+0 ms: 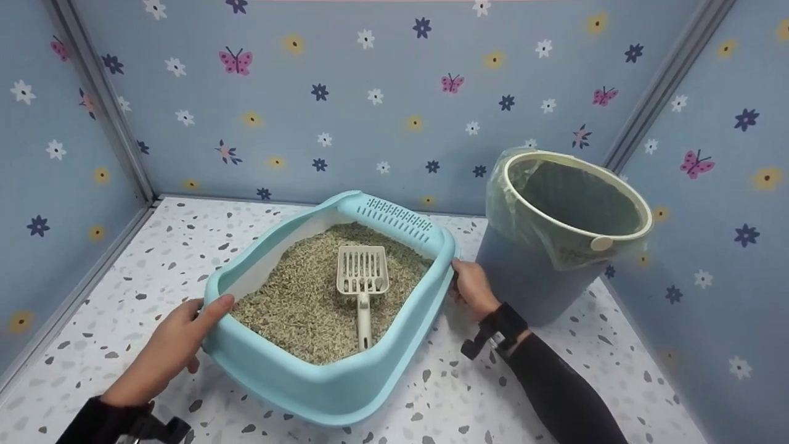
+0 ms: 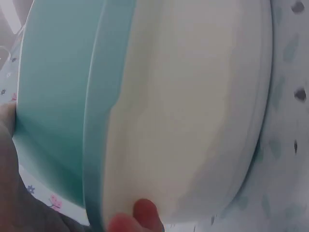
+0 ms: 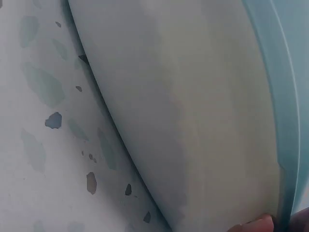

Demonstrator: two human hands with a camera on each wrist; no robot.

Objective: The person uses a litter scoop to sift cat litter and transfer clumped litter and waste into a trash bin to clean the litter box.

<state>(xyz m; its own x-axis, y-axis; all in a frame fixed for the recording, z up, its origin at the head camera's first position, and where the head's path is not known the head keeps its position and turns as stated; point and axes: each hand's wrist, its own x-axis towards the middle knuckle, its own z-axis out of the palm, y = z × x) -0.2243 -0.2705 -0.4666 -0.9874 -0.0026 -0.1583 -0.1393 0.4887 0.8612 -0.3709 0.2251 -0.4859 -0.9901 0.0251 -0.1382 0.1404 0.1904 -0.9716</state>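
Observation:
A litter box with a light blue rim and a white base stands at an angle on the speckled surface. Tan pellet litter fills its inside. On the litter lies a cream slotted litter scoop, its handle toward the front. My left hand grips the box's left front corner, thumb over the rim and fingers underneath, as the left wrist view shows. At the right side, my right hand holds the rim, its fingers below the edge and partly hidden behind it.
A grey-blue trash bin with a cream ring and a pale green liner bag stands behind my right hand. Flowered blue panels close off the back and both sides. The white speckled surface extends around the box.

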